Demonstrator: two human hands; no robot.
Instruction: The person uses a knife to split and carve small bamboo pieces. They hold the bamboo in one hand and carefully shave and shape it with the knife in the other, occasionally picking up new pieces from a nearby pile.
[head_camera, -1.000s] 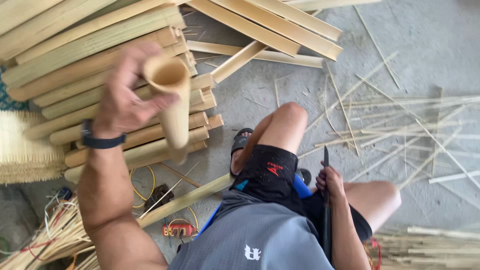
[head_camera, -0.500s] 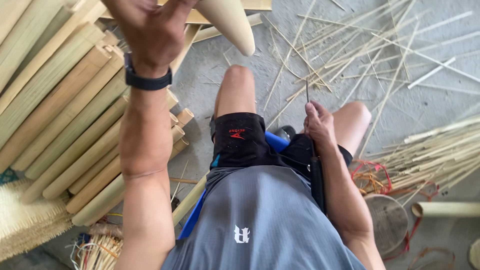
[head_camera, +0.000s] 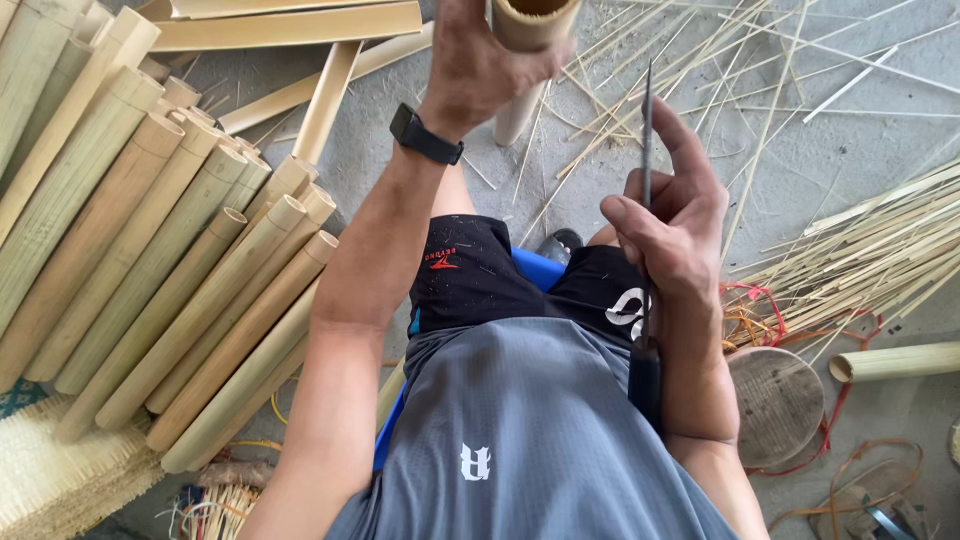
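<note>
Right hand (head_camera: 672, 232) now raised off the thigh, lifting the knife (head_camera: 646, 250) blade-up beside the bamboo tube (head_camera: 527, 60), itself turned upright.

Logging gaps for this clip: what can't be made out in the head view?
- Hollow tan bamboo tube in the left hand: its open top is cut off by the upper edge.
- Thin dark metal blade in the right hand: seen edge-on, so its shape is unclear; the palm covers its middle.
- Blue seat: mostly hidden under black shorts.
</note>
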